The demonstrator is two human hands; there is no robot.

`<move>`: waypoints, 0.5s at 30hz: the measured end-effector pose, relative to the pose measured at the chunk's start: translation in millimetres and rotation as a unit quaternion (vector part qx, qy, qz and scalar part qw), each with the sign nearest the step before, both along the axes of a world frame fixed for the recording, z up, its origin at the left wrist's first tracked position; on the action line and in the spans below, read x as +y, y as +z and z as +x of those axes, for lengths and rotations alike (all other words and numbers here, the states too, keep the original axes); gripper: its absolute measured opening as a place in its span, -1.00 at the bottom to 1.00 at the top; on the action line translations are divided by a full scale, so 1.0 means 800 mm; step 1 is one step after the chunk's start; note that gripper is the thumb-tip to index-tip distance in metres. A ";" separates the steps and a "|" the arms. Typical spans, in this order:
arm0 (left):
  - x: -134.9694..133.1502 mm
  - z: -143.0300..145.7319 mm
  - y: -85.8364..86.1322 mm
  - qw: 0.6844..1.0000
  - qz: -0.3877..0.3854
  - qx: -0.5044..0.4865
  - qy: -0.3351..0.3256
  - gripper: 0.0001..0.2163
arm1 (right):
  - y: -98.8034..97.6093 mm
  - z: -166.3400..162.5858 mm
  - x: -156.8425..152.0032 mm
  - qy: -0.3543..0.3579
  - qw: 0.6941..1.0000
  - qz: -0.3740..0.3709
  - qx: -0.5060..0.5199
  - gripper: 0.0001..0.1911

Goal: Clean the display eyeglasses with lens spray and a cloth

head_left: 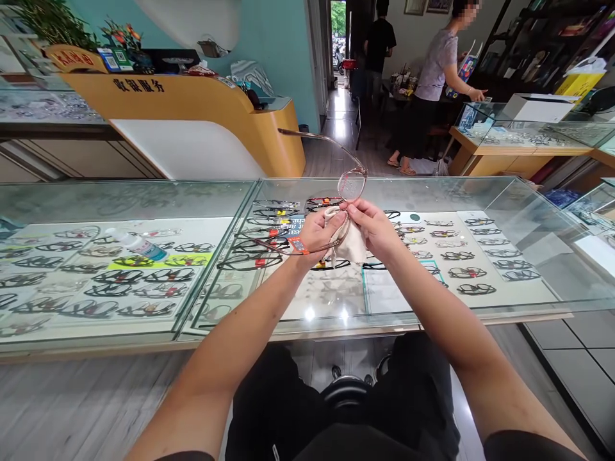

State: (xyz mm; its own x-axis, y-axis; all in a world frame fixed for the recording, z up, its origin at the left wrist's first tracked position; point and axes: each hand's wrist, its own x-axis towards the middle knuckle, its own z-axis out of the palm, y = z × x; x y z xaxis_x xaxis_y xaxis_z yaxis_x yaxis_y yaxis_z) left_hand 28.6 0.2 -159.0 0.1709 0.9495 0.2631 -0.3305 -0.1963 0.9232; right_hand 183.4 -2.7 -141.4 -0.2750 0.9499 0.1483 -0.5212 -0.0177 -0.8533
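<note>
Over the glass display case I hold a pair of clear-framed eyeglasses (352, 186) between both hands, one lens and one temple arm sticking up and away from me. My left hand (323, 232) is closed round the lower part of the frame, and the other temple arm runs out past my left wrist. A white cleaning cloth (354, 246) is bunched under my fingers and hangs down between the hands. My right hand (373, 225) pinches the frame through or beside the cloth near the upper lens. The lower lens is hidden by the cloth and fingers.
Rows of eyeglasses (468, 272) lie inside the glass display case (307, 323). A spray bottle (139, 244) with blue liquid lies on the left part. Beyond stands a wooden counter (283, 128). A person (432, 70) stands at another case, and a second person (379, 41) is near the doorway.
</note>
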 end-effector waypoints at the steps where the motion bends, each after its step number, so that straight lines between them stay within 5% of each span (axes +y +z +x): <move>1: -0.001 0.000 0.001 1.000 -0.003 -0.002 -0.009 -0.44 | 0.001 0.001 0.000 -0.002 1.000 -0.003 0.002 -0.52; 9: -0.012 -0.014 0.018 0.990 -0.036 0.019 -0.133 -0.36 | 0.009 0.011 0.000 -0.012 1.000 -0.009 -0.004 -0.52; 15: -0.012 -0.015 0.012 0.993 -0.002 0.065 -0.096 -0.31 | 0.001 0.000 -0.003 -0.009 0.999 -0.031 0.015 -0.49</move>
State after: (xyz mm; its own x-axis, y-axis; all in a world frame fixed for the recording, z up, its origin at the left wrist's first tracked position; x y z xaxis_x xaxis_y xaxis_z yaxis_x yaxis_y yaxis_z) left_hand 16.7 -9.2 -149.3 0.3805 0.8972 0.2243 -0.2400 -0.1385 0.9609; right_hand 183.7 -5.0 -140.2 -0.2545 0.9622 0.0971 -0.5469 -0.0604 -0.8350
